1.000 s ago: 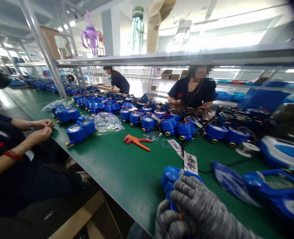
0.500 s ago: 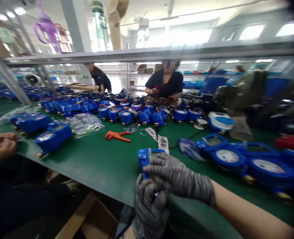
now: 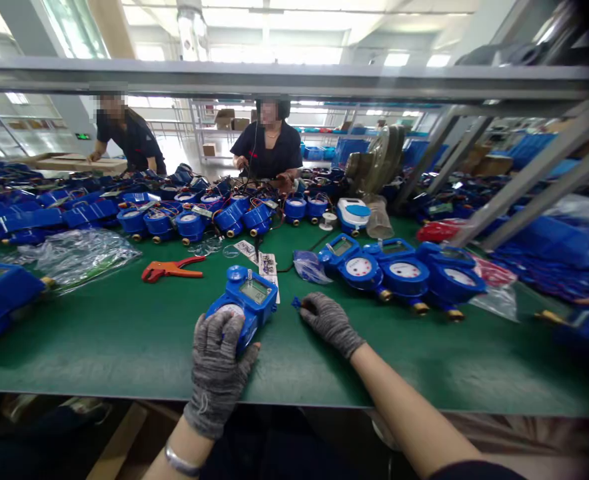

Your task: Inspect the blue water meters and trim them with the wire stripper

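The blue meter point(image 3: 244, 303) lies screen up on the green table point(image 3: 124, 347), near the front edge. The left hand point(image 3: 219, 353) (in a gray glove) is curled over its near end and grips it. The right hand point(image 3: 328, 319) rests just beside it, fingers bent down onto a tiny blue bit point(image 3: 296, 303). I cannot tell if it pinches it. This looks like a hold-it-still step, and lifting that bit would need a careful pinch. An orange tool point(image 3: 169, 269) lies farther left.

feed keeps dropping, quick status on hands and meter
Left hand gripping meter on table. Right hand at small blue piece, grip unclear. Orange tool, other meters apart from both.
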Tool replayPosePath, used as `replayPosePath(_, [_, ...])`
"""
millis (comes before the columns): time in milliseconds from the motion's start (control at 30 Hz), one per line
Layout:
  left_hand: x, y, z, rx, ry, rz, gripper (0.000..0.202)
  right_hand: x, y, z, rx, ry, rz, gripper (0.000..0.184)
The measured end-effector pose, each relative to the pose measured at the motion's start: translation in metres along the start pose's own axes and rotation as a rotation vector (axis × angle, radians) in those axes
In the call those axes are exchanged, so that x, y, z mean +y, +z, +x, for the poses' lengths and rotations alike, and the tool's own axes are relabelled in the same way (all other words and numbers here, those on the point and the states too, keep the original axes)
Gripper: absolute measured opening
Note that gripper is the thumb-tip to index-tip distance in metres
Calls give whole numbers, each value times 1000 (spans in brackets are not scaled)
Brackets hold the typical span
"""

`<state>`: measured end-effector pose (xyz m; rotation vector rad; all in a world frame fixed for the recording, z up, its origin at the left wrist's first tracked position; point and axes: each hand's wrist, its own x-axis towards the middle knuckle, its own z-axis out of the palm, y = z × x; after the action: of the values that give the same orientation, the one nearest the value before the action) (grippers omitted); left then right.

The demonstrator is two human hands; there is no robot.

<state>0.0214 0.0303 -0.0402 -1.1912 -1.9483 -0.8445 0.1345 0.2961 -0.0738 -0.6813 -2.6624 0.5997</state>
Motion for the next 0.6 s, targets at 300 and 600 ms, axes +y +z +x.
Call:
replayPosePath(300, [-65,-13,8,-195,99,-94,48,3,-11,4,13,-11,122,17])
replayPosePath(600, [-97,-10,26,-235,-11,-254,40,-82,-13,17,71,-174,400,11])
